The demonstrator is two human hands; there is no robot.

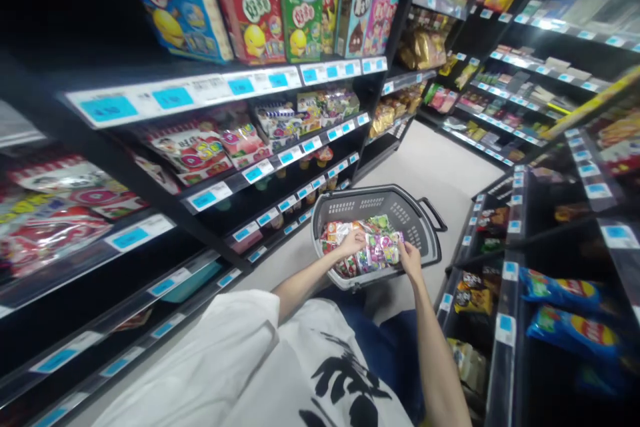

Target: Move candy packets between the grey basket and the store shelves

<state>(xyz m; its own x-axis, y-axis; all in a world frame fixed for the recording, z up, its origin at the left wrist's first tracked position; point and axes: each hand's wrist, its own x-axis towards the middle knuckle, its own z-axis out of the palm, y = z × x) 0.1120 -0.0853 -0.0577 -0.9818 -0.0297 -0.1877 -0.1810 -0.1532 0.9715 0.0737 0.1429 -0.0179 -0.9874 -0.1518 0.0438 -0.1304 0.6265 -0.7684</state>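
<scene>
A grey plastic shopping basket (400, 203) stands on the aisle floor in front of me, holding several colourful snack packets. Both my hands reach into it. My left hand (351, 242) has its fingers curled on the left edge of a pink and green snack packet (383, 248). My right hand (410, 258) grips the same packet at its right edge. The packet lies on top of the others in the basket.
Dark shelves on the left (210, 90) carry cartoon snack boxes, bagged sweets and cups behind blue price tags. A shelf unit on the right (505, 280) holds crisp bags. The pale floor (430, 163) runs ahead between them. The basket's black handle (434, 213) sticks out to the right.
</scene>
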